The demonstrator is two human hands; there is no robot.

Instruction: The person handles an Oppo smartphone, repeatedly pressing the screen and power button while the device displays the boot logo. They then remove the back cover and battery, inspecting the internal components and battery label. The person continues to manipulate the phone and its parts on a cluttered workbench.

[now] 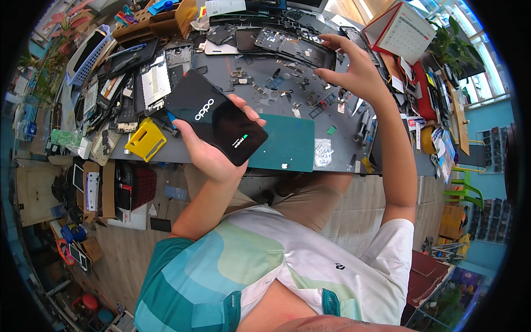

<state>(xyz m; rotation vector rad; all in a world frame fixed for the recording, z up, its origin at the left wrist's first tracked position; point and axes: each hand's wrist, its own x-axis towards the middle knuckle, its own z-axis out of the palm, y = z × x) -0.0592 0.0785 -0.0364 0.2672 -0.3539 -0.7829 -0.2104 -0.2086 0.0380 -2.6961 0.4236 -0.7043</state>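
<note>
My left hand [213,152] is wrapped round a black smartphone [215,119], thumb on one long edge and fingers on the other. The phone's dark screen faces up, with a white logo lit on it and smaller marks near its lower end. At the back of the bench my right hand [354,66] spans the near-right end of a dark phone frame [296,47], thumb at one long edge and fingers at the other. Bare metal and small fittings show inside this frame. Below the held phone lies a green mat [290,144].
Small phone parts [271,91] are scattered over the grey bench. A yellow plastic holder [146,139] and a white-backed phone part [156,83] lie on the left. Screwdrivers [363,126], a roll of tape [427,138] and a desk calendar [404,33] are on the right.
</note>
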